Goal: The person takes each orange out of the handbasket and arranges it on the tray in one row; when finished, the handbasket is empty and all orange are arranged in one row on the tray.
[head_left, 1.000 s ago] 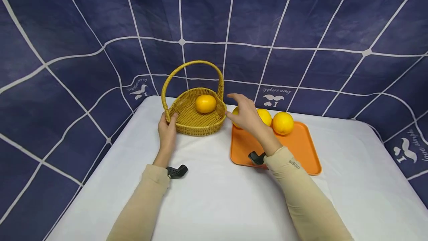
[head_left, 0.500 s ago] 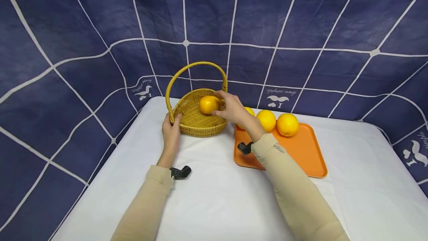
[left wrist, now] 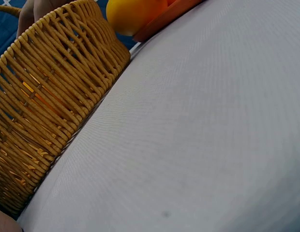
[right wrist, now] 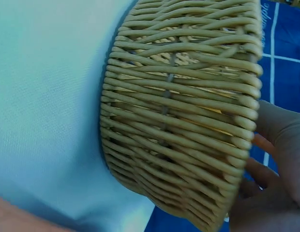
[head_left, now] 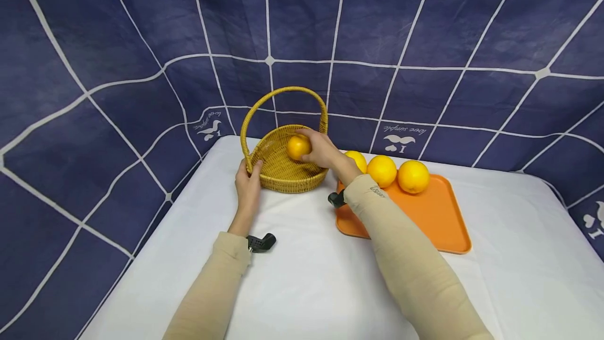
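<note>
A woven wicker basket (head_left: 288, 186) with a tall arched handle stands at the back left of the table, upright. Inside lies an orange (head_left: 298, 147). My right hand (head_left: 322, 150) reaches over the basket's right rim and holds the orange, with fingers behind it and thumb in front. In the right wrist view, the basket's woven wall (right wrist: 174, 106) hides the orange from sight. My left hand (head_left: 247, 188) grips the basket's left rim, its thumb over the edge. Most of that hand is out of the left wrist view, where the basket wall (left wrist: 53, 87) fills the left side.
Right of the basket lies an orange plastic tray (head_left: 439, 219), partly under my right forearm. Along its back edge sit a left orange (head_left: 357, 160), a middle orange (head_left: 382, 171) and a right orange (head_left: 413, 176). A blue gridded cloth (head_left: 368, 25) hangs behind the table.
My right hand has moved left from beside the basket's right rim into it and taken hold of the orange there. My left hand has stayed on the left rim. The view has shifted slightly.
</note>
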`<state>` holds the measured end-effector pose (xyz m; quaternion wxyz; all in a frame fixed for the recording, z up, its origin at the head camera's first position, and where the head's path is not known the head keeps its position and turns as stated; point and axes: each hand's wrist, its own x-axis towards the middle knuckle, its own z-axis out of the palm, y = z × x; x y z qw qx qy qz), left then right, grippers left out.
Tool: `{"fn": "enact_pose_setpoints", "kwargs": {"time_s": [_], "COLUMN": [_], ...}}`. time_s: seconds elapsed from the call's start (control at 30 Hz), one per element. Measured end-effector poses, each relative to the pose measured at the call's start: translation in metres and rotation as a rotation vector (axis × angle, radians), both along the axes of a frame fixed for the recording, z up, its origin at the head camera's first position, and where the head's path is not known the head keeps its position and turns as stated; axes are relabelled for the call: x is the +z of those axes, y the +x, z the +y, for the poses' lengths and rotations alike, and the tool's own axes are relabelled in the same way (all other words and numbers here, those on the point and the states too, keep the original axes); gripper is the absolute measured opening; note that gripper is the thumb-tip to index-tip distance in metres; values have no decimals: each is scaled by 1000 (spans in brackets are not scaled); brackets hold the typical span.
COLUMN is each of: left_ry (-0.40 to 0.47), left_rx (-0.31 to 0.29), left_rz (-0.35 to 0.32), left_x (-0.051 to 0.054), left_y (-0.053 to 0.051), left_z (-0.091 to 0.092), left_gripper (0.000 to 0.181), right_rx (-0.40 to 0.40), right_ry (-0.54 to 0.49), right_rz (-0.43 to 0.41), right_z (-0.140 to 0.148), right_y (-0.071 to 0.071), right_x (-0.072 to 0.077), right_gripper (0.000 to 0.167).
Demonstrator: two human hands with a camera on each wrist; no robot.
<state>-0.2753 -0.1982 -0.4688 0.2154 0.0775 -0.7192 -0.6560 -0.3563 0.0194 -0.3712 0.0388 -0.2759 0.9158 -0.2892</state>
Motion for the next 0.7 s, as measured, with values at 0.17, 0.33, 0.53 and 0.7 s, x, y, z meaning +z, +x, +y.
{"fn": "enact_pose_setpoints", "kwargs": {"time_s": [0.17, 0.33, 0.53, 0.7], "left_ry": [1, 5, 8, 7], "left_rx": [-1, 4, 7, 2], "left_rz": [-4, -7, -9, -11], "left_x": [1, 2, 1, 2], "left_y": [1, 0, 0, 2], "left_z": [1, 3, 2, 2], "left_gripper": [43, 42, 42, 43], "right_rx": [3, -10, -32, -80], "right_ry": [57, 123, 22, -27], "right_rz": [62, 124, 80, 61], "right_z": [-8, -12, -12, -8], "right_y": [-5, -3, 1, 5], "right_x": [-10, -15, -19, -22], "right_gripper": [77, 79, 77, 76]}}
